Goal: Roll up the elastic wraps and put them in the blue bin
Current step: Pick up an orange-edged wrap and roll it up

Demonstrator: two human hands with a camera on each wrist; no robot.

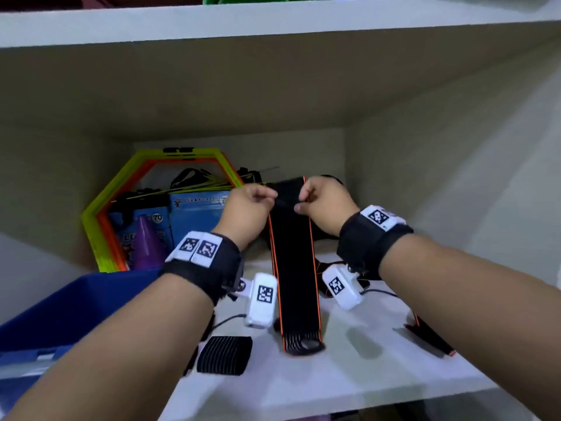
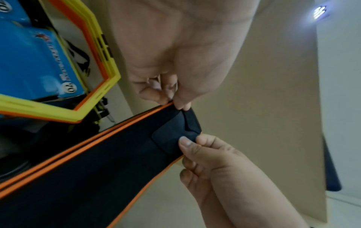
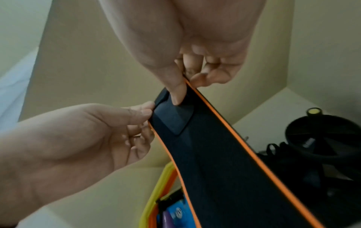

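Step in hand, as I judge it: starting the roll on one black wrap [image 1: 293, 268] with orange edging. I see the left hand [image 1: 247, 212] pinching the top left corner and the right hand [image 1: 326, 205] pinching the top right, thumb on a smooth rounded patch [image 2: 171, 138] sewn at that end; both hands are closed on the fabric and hold it up so the strip hangs down to the white shelf [image 1: 349, 384], where its ribbed lower end lies at 6 o'clock. The blue bin [image 1: 76, 311] sits at 8 o'clock of the wrap, near. A short ribbed black piece [image 1: 224, 355] lies flat at 7 o'clock; another black-and-orange strip [image 1: 431, 335] at 4 o'clock. Next move likely calls for folding the patch end over and winding tightly, edges aligned; stretchy knit may skew. Hexagonal yellow-orange frames [image 1: 121, 202] lean at 10 o'clock.
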